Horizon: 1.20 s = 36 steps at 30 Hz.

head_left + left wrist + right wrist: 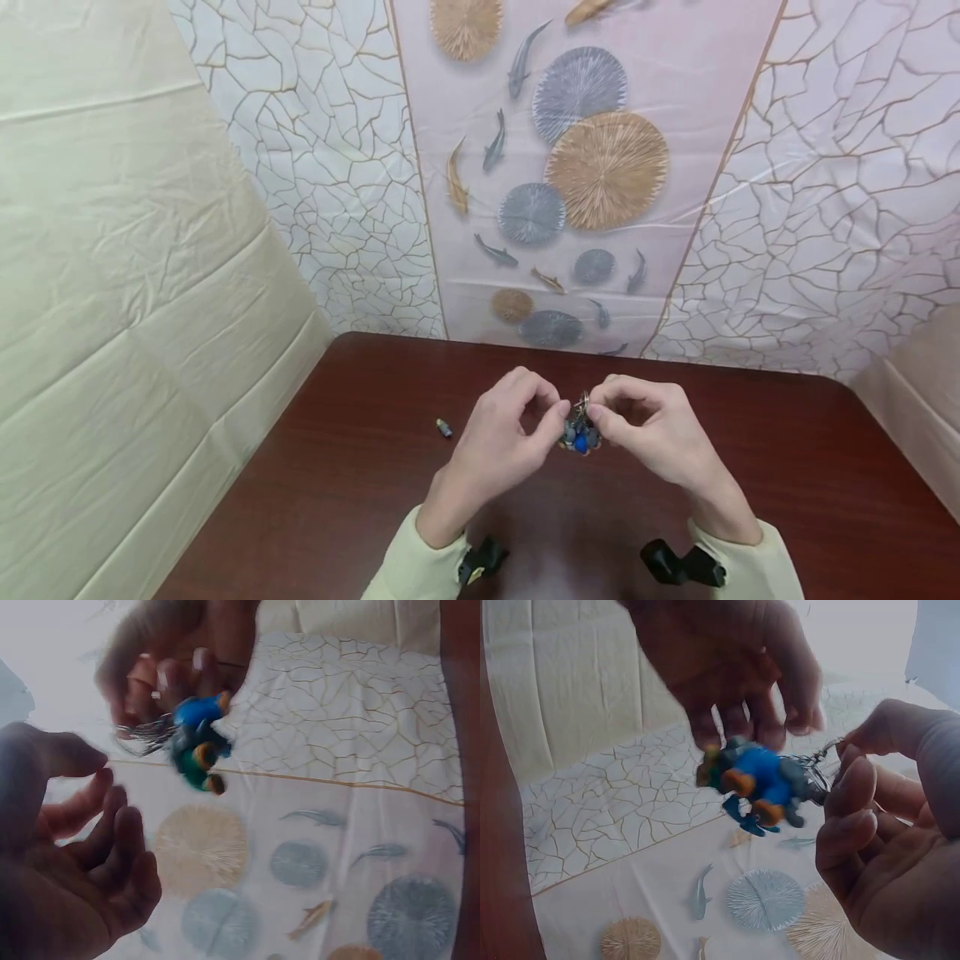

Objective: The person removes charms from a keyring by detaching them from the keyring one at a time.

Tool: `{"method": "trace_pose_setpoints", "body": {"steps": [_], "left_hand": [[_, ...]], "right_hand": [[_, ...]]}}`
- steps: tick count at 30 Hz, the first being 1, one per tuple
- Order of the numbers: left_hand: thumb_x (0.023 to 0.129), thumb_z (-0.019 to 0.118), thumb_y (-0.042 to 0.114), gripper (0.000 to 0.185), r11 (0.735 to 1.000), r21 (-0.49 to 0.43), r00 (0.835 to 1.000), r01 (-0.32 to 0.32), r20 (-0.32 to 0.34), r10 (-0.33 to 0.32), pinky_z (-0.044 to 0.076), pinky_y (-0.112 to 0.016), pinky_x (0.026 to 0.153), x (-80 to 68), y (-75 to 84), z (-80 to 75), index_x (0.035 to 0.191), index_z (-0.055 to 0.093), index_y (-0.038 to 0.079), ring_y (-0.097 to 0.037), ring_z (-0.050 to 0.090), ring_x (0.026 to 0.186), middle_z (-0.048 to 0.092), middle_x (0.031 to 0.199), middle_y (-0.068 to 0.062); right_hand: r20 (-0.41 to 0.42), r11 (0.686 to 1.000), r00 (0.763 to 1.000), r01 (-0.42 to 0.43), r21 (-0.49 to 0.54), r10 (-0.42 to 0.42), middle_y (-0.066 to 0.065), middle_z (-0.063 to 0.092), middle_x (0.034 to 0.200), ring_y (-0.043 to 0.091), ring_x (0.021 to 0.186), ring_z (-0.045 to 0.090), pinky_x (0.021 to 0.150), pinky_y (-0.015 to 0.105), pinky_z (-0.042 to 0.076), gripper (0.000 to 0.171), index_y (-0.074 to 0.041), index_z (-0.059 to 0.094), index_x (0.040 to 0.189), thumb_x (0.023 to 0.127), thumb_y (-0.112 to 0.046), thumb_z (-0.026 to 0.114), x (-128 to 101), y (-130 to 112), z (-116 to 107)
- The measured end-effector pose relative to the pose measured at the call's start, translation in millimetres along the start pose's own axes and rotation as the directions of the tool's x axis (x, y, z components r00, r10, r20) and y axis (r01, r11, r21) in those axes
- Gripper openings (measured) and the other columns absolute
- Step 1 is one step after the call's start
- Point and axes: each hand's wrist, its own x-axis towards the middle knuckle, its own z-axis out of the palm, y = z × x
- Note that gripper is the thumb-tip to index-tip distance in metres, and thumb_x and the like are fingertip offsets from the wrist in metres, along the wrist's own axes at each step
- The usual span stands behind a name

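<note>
A bunch of small blue, green and grey figurine charms (761, 780) hangs on thin metal chains and rings. My right hand (660, 425) pinches the chains at the top of the bunch between thumb and fingertips. Close beside the bunch, my left hand (502, 429) has its fingers loosely bent, the thumb tip near the index fingertip. Nothing shows between those fingers in the left wrist view, where the charms (199, 742) hang a little way off from them. Both hands are above the table, and the charms are blurred in the wrist views.
A small grey and yellow charm-like piece (444, 427) lies on the dark red-brown table (330, 483), left of my left hand. Behind the table hangs a patterned cloth (495, 217) with fish and round leaves. Plain cream cloth (127, 333) hangs at the left side.
</note>
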Motion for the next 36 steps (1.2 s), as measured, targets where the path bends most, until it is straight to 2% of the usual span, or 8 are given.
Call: {"method": "trace_pose_setpoints", "body": {"steps": [5, 7, 11, 20, 27, 32, 36], "left_hand": [[0.087, 0.072, 0.017, 0.007, 0.992, 0.111, 0.997, -0.059, 0.054, 0.053, 0.041, -0.008, 0.064, -3.5, 7.6, 4.6, 0.086, 0.065, 0.015, -0.004, 0.055, 0.070, 0.060, 0.077, 0.007], [0.085, 0.075, 0.021, 0.010, 0.983, 0.176, 0.998, -0.057, 0.034, 0.051, 0.041, -0.010, 0.065, -3.8, 9.6, 10.0, 0.087, 0.067, 0.015, -0.004, 0.056, 0.071, 0.061, 0.077, 0.007], [0.081, 0.078, 0.025, 0.013, 0.961, 0.273, 0.997, -0.037, -0.051, 0.053, 0.041, -0.016, 0.065, -4.0, 11.3, 20.6, 0.086, 0.068, 0.017, -0.005, 0.056, 0.071, 0.062, 0.076, 0.008], [0.082, 0.077, 0.020, 0.009, 0.943, 0.328, 0.980, -0.053, -0.162, 0.112, 0.039, -0.018, 0.065, -2.6, 9.2, 32.3, 0.082, 0.068, 0.018, -0.006, 0.053, 0.070, 0.060, 0.076, 0.010], [0.077, 0.081, 0.026, 0.018, 0.899, 0.428, 0.949, -0.087, -0.240, 0.206, 0.038, -0.020, 0.063, -1.0, 6.0, 37.0, 0.083, 0.067, 0.017, -0.008, 0.052, 0.067, 0.061, 0.076, 0.008], [0.078, 0.080, 0.024, 0.015, 0.878, 0.471, 0.944, -0.085, -0.245, 0.223, 0.036, -0.020, 0.062, -0.9, 4.4, 38.9, 0.083, 0.067, 0.018, -0.009, 0.052, 0.067, 0.059, 0.075, 0.009], [0.078, 0.077, 0.017, 0.010, 0.878, 0.472, 0.947, -0.082, -0.236, 0.216, 0.037, -0.021, 0.062, -1.0, 3.8, 38.7, 0.084, 0.069, 0.018, -0.009, 0.054, 0.069, 0.062, 0.076, 0.009]], "right_hand": [[-0.044, 0.999, 0.999, -0.014, 0.053, 0.016, -0.005, 0.060, 0.074, 0.013, 0.050, 0.050, 0.045, 0.026, 0.043, 0.017, -0.006, 0.066, 0.084, 0.087, 0.010, 0.064, 1, 2, 0], [-0.053, 0.997, 0.998, -0.020, 0.080, 0.025, -0.006, 0.061, 0.075, 0.015, 0.049, 0.049, 0.044, 0.026, 0.042, 0.016, -0.005, 0.066, 0.084, 0.087, 0.010, 0.064, 2, 3, 0], [-0.067, 0.994, 0.997, -0.040, 0.106, 0.047, -0.007, 0.064, 0.076, 0.013, 0.049, 0.050, 0.044, 0.026, 0.043, 0.013, -0.004, 0.066, 0.084, 0.087, 0.009, 0.064, 2, 2, 2], [-0.070, 0.982, 0.991, -0.099, 0.159, 0.112, -0.012, 0.065, 0.075, 0.009, 0.047, 0.047, 0.041, 0.028, 0.039, 0.015, -0.005, 0.068, 0.085, 0.086, 0.009, 0.065, 3, 3, -1], [-0.071, 0.970, 0.991, -0.098, 0.223, 0.117, -0.009, 0.064, 0.072, 0.011, 0.046, 0.044, 0.040, 0.031, 0.033, 0.016, -0.004, 0.069, 0.084, 0.086, 0.011, 0.064, 3, 3, -2], [-0.054, 0.952, 0.988, -0.124, 0.279, 0.144, -0.008, 0.059, 0.064, 0.011, 0.047, 0.042, 0.040, 0.031, 0.030, 0.014, -0.001, 0.069, 0.085, 0.087, 0.011, 0.063, 4, 3, -2], [-0.054, 0.948, 0.986, -0.138, 0.287, 0.160, -0.008, 0.056, 0.062, 0.011, 0.049, 0.042, 0.041, 0.031, 0.031, 0.014, -0.002, 0.069, 0.084, 0.087, 0.010, 0.063, 5, 3, -1]]}}
